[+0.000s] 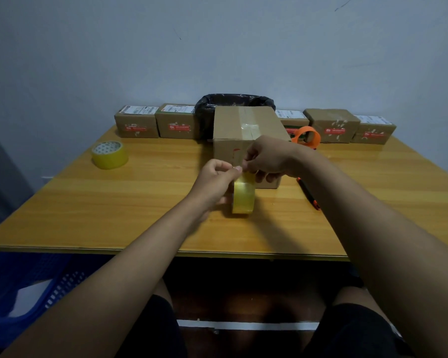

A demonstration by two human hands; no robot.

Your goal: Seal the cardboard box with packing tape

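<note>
A brown cardboard box (241, 125) stands in the middle of the wooden table (114, 202), with clear tape running along its top seam. In front of it a yellowish roll of packing tape (243, 196) is held upright just above the table. My left hand (215, 180) grips the roll from the left, its thumb and finger pinched at the roll's top. My right hand (268, 158) meets it there, fingertips pinching the tape's edge on top of the roll. The lower front of the box is hidden behind my hands.
A second tape roll (110, 154) lies at the table's left. An orange tape ring (307, 136) and an orange-black utility knife (309, 193) sit to the right of the box. Several small parcels (176, 122) and a black-lined bin (233, 103) line the back edge. A blue crate (23, 293) stands lower left.
</note>
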